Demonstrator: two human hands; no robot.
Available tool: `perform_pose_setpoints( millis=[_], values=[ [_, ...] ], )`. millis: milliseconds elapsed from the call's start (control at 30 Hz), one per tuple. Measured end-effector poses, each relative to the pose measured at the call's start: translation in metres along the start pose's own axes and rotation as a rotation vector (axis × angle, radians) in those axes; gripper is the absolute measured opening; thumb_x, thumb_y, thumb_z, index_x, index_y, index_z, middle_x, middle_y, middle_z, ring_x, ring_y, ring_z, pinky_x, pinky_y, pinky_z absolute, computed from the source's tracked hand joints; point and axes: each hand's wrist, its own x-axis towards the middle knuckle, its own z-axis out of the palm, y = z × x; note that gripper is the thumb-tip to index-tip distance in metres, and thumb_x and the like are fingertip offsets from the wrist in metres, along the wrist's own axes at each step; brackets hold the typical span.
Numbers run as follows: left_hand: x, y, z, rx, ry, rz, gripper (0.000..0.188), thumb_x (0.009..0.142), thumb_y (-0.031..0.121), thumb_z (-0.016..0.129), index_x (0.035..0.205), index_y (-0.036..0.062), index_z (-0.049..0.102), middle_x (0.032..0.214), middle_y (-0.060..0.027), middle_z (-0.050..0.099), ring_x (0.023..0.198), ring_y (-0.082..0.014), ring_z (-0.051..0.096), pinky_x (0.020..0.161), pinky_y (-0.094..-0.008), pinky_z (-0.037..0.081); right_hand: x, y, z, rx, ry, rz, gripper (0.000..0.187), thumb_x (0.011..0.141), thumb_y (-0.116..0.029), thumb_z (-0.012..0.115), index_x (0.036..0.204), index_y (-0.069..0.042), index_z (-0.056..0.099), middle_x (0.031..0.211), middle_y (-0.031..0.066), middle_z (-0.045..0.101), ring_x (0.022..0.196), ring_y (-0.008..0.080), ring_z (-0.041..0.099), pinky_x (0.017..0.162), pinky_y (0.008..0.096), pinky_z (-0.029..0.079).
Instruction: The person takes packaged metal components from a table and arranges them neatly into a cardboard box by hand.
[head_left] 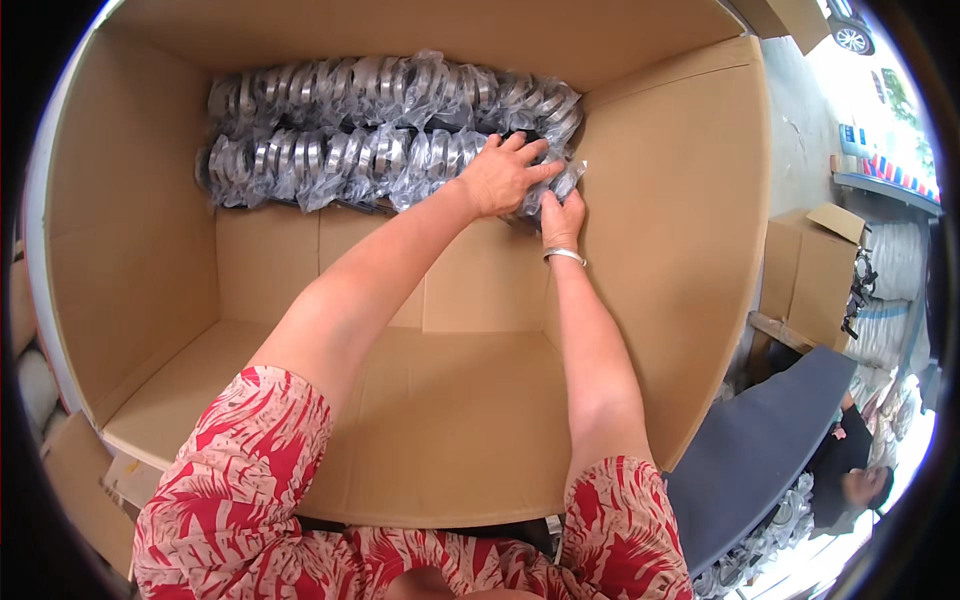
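Note:
Two rows of shiny metal rounded parts, each wrapped in clear plastic, lie along the far side of a large cardboard box [660, 250]. My left hand [503, 175] rests, fingers spread, over the right end of the nearer row [340, 160]. Just to its right, my right hand [563, 218] closes on the last plastic-wrapped metal part [568, 178] of that row, against the box's right wall. Its fingertips are partly hidden by the plastic. The farther row [400, 85] lies beyond both hands, untouched by them.
High cardboard walls surround my arms, and bare cardboard [450, 430] shows on the near side. Outside, to the right, are a dark grey board [750, 450], a smaller carton [808, 270] and white sacks [885, 290]. Another person [850, 470] is at the lower right, near more wrapped parts.

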Motion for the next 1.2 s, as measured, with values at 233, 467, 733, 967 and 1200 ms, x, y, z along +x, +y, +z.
perform_pose_setpoints(
  millis=[233,467,733,967,1200],
  values=[
    [0.003,0.007,-0.012,0.020,-0.163,-0.027,0.044,0.080,0.028,0.053,0.123,0.0261,0.048,0.117,-0.0068,0.052,0.103,-0.0267,0.049,0.085,-0.0436,0.039,0.000,-0.019,0.005,-0.315,0.077,0.138,0.033,0.065,-0.014,0.061,0.095,0.000,0.063,0.089,0.0174,0.066,0.085,0.0300,0.062,0.079,0.0368,0.047],
    [0.010,0.005,0.000,0.158,-0.197,-0.098,0.040,0.083,0.023,0.050,0.123,0.0239,0.048,0.104,-0.0065,0.055,0.097,-0.0249,0.050,0.082,-0.0392,0.038,0.014,-0.035,0.007,-0.602,0.014,0.200,0.034,0.066,-0.025,0.062,0.084,0.004,0.063,0.084,0.0221,0.065,0.081,0.0357,0.062,0.075,0.0394,0.047],
    [0.013,0.009,0.008,0.164,-0.062,-0.129,0.038,0.089,0.036,0.044,0.126,0.0345,0.045,0.117,-0.0118,0.049,0.120,-0.0346,0.035,0.086,-0.0460,0.031,0.008,-0.009,-0.006,-0.335,0.021,0.043,0.029,0.073,-0.010,0.055,0.099,0.000,0.062,0.089,0.0133,0.066,0.082,0.0221,0.061,0.077,0.0336,0.046],
    [0.003,0.010,0.010,0.157,-0.020,-0.105,0.044,0.086,0.035,0.047,0.130,0.0351,0.041,0.127,-0.0112,0.044,0.124,-0.0358,0.032,0.086,-0.0522,0.030,0.008,-0.002,-0.007,-0.624,-0.020,-0.244,0.038,0.069,-0.020,0.060,0.100,0.001,0.058,0.091,0.0248,0.057,0.087,0.0411,0.053,0.080,0.0466,0.045],
    [0.002,0.012,0.015,0.163,-0.019,-0.181,0.045,0.087,0.033,0.047,0.131,0.0331,0.040,0.122,-0.0138,0.045,0.122,-0.0360,0.033,0.088,-0.0549,0.031,0.010,0.001,-0.007,-0.718,0.002,-0.276,0.035,0.068,-0.019,0.059,0.096,0.001,0.057,0.091,0.0233,0.056,0.088,0.0393,0.052,0.080,0.0458,0.045]
  ],
)
